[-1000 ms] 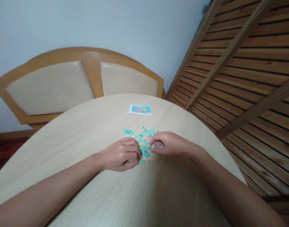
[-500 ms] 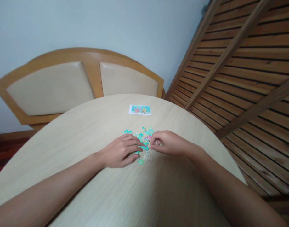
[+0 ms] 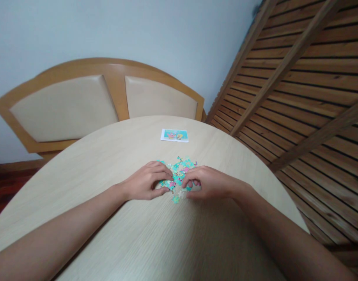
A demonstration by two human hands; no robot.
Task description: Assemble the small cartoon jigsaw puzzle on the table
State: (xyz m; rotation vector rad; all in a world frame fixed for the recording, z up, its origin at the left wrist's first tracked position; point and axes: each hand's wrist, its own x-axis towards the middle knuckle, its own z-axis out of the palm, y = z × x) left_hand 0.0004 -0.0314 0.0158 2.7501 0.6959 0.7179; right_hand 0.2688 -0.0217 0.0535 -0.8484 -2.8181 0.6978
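Note:
Jigsaw puzzle pieces [image 3: 179, 167], mostly turquoise with some pink, yellow and white, lie in a loose heap between my two hands. At the heap's left edge rests my left hand [image 3: 151, 180], palm down, its fingers arched and the thumb apart from them. My right hand [image 3: 208, 182] is at the right edge, fingers bent inward over the pieces. A gap shows between its index finger and thumb, with puzzle pieces beneath; I see nothing held there. Both hands cover part of the heap. One green piece [image 3: 176, 199] lies at the near side.
Beyond the heap lies a white-edged picture card [image 3: 174, 135] with pink and yellow cartoon figures. The round pale wood table [image 3: 123, 234] meets a cushioned wooden bench back [image 3: 120, 93]. A slatted wooden panel [image 3: 298, 86] leans across the right side.
My right hand has moved slightly nearer and its thumb has parted from the index finger. The left fingers have drawn back and arched, uncovering more pieces, including pink ones.

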